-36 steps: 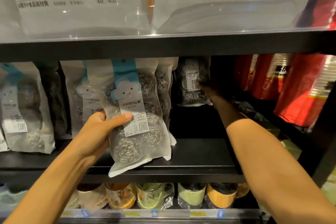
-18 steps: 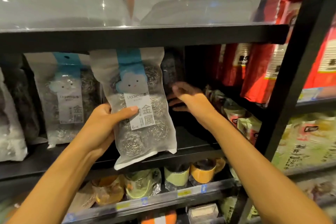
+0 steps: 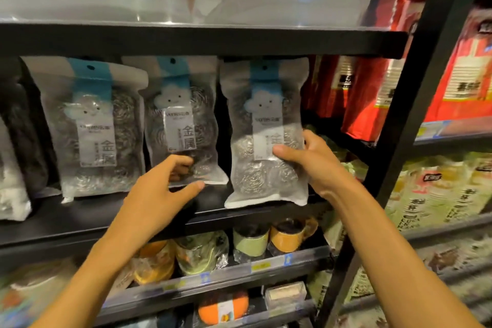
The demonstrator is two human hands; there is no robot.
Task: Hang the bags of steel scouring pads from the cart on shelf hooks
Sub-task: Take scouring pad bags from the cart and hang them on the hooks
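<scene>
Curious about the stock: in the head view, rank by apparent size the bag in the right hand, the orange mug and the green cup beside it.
Largest: bag. Then orange mug and green cup, too alike to rank.

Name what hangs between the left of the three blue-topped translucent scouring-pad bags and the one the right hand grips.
The middle blue-topped translucent bag hangs between the left bag and the held bag, in the head view.
</scene>
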